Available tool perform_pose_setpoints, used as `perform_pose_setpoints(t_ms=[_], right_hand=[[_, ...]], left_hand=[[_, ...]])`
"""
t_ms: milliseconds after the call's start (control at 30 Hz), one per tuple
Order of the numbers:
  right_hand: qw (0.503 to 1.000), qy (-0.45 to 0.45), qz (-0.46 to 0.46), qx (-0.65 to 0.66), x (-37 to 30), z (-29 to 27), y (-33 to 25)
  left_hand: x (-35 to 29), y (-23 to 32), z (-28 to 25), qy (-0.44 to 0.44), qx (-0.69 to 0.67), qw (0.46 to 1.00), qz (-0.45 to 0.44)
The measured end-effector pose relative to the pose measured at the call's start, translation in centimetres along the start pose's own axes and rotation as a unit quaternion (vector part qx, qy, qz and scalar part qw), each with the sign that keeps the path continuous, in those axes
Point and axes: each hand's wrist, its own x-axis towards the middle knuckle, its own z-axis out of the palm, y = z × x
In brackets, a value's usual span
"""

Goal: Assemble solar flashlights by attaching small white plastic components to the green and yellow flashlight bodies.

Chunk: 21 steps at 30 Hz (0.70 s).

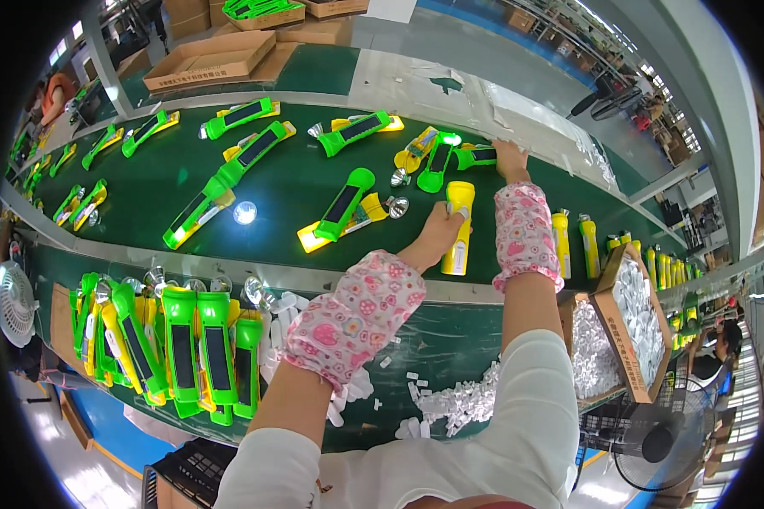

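The left hand (435,236) grasps a yellow torch body (457,239); the right hand (511,160) reaches a green casing (477,156), its grip indiscernible.

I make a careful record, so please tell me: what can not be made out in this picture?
In the head view:
Right end of the green plastic flashlight shell: hidden by the right hand.
Underside of the yellow plastic flashlight body in the left hand: turned from the camera.
Heaped white pieces: too small to tell apart.
White fabric top: cut off by lower edge.
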Motion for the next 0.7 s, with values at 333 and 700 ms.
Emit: perform_pose_setpoints(t_ms=[333,700], right_hand=[[0.959,0.107,-0.083,0.248,-12.3,-9.4,4.1],[0.879,0.226,-0.096,0.409,-36.7,-20.0,-14.1]], left_hand=[[1.4,-2.6,1.0,0.269,0.451,0.803,0.281],[-18.2,6.4,0.8,0.054,-0.321,0.940,0.101]])
